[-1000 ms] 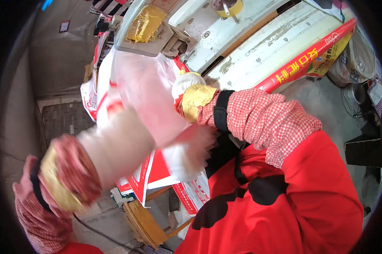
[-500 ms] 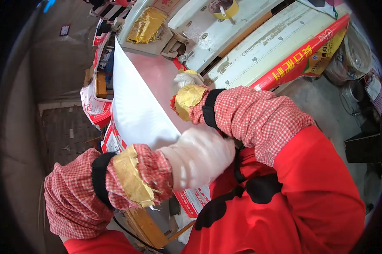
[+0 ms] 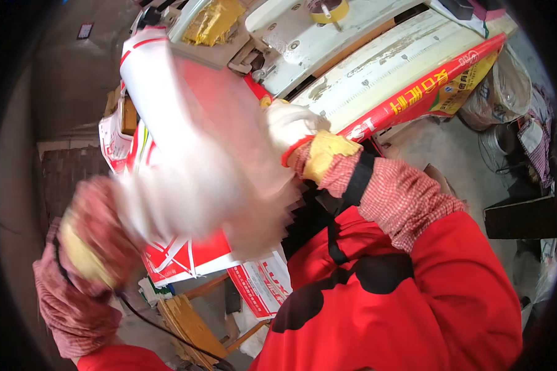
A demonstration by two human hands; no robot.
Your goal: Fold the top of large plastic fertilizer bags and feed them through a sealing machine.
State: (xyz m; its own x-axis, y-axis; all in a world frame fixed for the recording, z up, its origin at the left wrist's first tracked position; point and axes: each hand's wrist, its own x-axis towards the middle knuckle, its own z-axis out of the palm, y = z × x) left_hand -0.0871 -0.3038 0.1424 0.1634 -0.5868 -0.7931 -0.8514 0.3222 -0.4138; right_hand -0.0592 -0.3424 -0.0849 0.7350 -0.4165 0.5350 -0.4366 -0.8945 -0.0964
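Note:
My left hand (image 3: 179, 191), in a white glove, is smeared by motion over a white woven sack (image 3: 155, 86) with red print. Its fingers cannot be made out. The sack's upper part stands folded up beyond this hand, and a blurred pinkish face (image 3: 223, 105) of the sack spreads between my hands. My right hand (image 3: 292, 127), also gloved in white, is closed at the sack's right edge, close to a white machine table (image 3: 328, 49). Part of its grip is hidden. Red checked sleeve covers with yellow tape and black bands cover both forearms.
A tape roll (image 3: 329, 11) lies on the machine table, near a yellow cloth-like pad (image 3: 213, 23). A red and yellow printed sack strip (image 3: 420, 93) lines the table's edge. Wooden pieces (image 3: 192, 328) stand below left; a clear plastic bag (image 3: 497, 86) hangs at right.
My left hand has swung left, away from my body, and the sack has folded up and shifted with it. My right hand has moved slightly right.

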